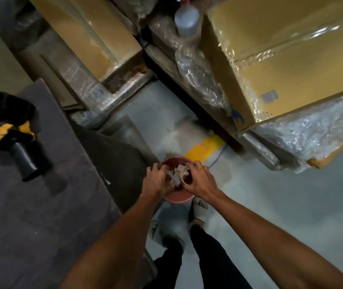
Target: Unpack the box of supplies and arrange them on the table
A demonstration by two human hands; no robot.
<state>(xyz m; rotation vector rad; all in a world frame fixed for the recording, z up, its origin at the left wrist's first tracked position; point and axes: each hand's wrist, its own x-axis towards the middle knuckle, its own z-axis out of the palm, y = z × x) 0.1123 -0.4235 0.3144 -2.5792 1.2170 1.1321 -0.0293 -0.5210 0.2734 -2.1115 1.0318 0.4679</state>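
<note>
Both hands (179, 178) reach inside the pink bucket (179, 198) beside the table edge (95, 163).

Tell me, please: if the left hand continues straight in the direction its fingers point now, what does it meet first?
The left hand reaches down into the round pink plastic bucket. Going on, it would probably first meet the crumpled pale scraps inside, which its fingers seem to touch already; depth is unclear from above.

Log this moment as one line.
left hand: gripping scraps | right hand: gripping scraps | bucket: on floor | tape gun: on table
</note>
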